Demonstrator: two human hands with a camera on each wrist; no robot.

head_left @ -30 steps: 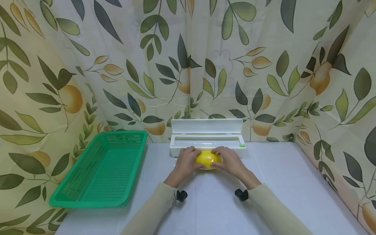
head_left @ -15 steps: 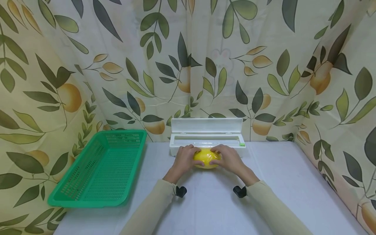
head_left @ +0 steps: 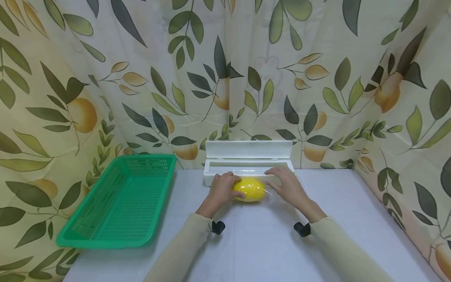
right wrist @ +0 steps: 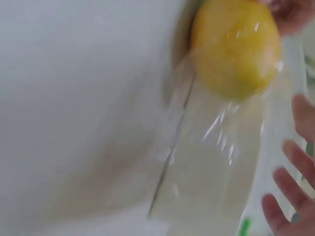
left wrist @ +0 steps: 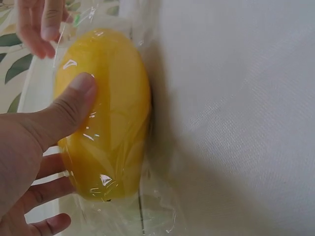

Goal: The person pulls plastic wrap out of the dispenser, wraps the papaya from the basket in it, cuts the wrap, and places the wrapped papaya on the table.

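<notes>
Head view's got a mango just below center frame, gripped by the left hand. The right hand is loosely spread, apparently holding nothing. Looks mid-wrap to me; next move probably calls for tucking the loose cling film.

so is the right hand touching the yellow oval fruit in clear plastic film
Apart: the right wrist view shows a plain gap between the right hand and the yellow oval fruit.
</notes>
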